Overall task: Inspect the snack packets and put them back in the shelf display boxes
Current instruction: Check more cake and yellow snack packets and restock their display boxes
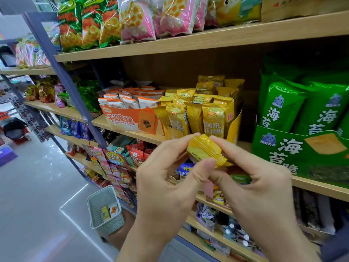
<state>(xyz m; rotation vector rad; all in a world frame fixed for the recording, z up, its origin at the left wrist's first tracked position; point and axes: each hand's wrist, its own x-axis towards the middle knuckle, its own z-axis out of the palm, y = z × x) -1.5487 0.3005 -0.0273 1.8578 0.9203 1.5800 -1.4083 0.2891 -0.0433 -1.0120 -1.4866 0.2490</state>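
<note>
At the wooden shelf (217,37), one yellow packet (204,150) is under inspection.
Behind it the yellow display box (234,127) sits between the orange box (120,120) and the green box (279,148), crowded with upright packets. Left hand (166,186) and right hand (260,186) each pinch one end of the yellow packet, just before the box front. Returning it would likely mean lifting over the low front wall into a tight gap; open room lies above.

Head view — looks forward-down, close to shelf (188,46).
</note>
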